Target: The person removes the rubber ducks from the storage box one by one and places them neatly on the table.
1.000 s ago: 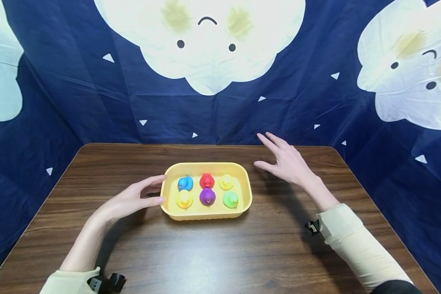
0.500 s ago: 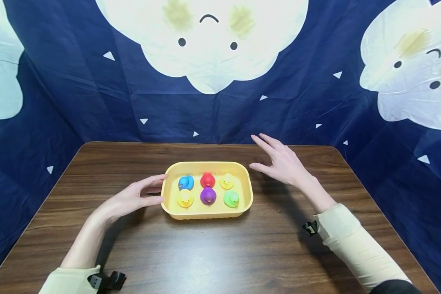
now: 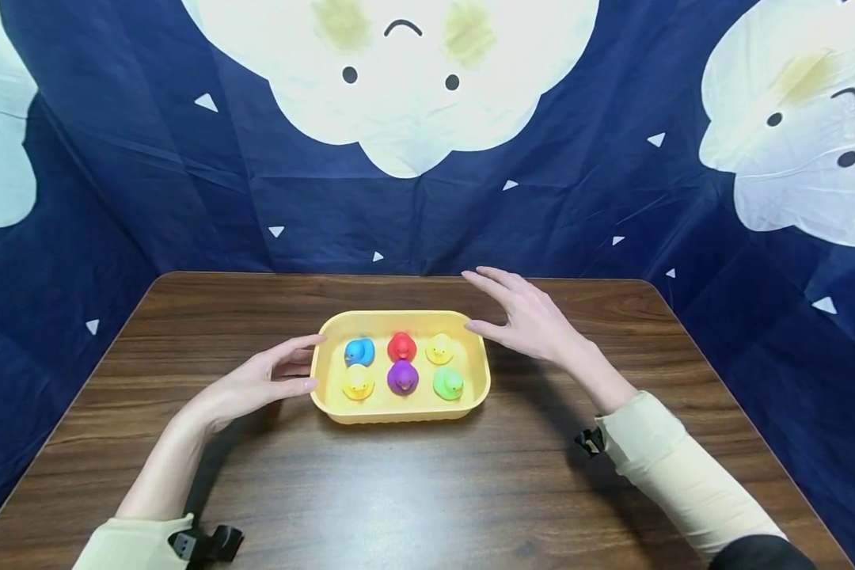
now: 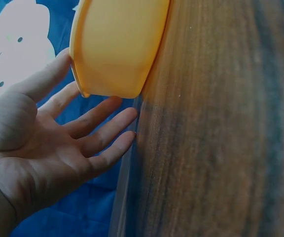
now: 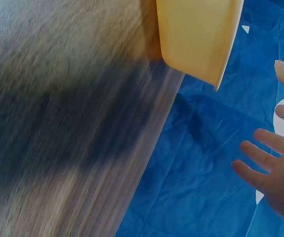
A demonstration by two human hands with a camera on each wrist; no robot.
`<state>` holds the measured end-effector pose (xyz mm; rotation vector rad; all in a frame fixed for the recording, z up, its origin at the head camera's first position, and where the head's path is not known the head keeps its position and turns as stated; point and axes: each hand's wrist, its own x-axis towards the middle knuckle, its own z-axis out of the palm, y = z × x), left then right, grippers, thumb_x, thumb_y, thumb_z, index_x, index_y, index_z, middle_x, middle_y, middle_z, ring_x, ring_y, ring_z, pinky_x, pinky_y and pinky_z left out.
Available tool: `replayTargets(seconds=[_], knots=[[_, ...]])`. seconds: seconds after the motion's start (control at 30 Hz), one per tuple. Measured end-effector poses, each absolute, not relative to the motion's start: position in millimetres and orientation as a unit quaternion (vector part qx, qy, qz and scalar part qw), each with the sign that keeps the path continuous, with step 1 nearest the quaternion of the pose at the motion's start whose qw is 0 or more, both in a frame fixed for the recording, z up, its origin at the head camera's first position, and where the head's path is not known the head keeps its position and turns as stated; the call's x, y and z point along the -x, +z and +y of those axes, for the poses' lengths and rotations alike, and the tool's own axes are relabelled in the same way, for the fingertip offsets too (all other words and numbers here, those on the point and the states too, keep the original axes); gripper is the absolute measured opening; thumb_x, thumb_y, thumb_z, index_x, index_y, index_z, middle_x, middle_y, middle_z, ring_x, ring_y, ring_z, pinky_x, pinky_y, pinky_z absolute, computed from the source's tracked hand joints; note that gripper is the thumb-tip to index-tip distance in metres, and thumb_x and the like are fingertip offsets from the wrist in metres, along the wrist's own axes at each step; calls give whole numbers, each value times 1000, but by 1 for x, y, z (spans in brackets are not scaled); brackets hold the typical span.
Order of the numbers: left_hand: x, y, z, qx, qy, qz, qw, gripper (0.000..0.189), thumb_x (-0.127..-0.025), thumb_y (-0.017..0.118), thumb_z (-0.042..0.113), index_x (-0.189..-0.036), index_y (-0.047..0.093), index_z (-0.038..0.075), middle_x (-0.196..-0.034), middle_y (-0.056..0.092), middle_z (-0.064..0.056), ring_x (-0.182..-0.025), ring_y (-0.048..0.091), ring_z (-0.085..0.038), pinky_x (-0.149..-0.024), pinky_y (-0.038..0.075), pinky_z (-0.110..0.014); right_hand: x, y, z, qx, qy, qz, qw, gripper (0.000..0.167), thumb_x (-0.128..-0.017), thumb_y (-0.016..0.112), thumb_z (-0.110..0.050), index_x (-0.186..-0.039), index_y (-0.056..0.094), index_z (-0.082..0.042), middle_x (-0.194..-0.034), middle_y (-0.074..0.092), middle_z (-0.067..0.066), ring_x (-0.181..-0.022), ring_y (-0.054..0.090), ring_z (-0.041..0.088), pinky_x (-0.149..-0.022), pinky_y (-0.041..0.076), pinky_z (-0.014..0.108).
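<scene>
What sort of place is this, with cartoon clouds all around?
Perhaps a makeshift indoor filming booth: blue cloth hangs behind and beside a wood table, a tray of toy ducks stands centrally, and black gadgets, possibly cameras, sit at both wrists.

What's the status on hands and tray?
Left hand touching tray, left end. Right hand open, off tray. Six ducks inside. Nothing visible in the way.

The top edge crops the tray (image 4: 120, 49) and right edge the right hand (image 5: 283, 182).
</scene>
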<state>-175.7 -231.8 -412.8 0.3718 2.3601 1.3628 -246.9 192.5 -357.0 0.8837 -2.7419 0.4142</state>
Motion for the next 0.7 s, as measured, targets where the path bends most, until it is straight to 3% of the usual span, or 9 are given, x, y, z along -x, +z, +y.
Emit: replayTargets(seconds=[0.5, 0.7], knots=[[177, -414, -232, -129, 508, 827, 205, 71, -101, 67, 29, -161, 30, 16, -161, 39, -23, -144, 47, -45, -108, 51, -50, 244, -361, 174, -337, 155, -925, 84, 68, -92, 72, -53, -152, 51, -30, -144, 60, 2, -132, 58, 23, -104, 51, 49], [176, -415, -232, -127, 507, 826, 210, 71, -101, 66, 30, -161, 30, 17, -159, 43, -22, -142, 49, -43, -107, 52, -46, 242, -364, 167, -352, 158, -921, 62, 65, -91, 75, -49, -149, 55, -28, -139, 63, 2, -129, 59, 22, -107, 50, 47]])
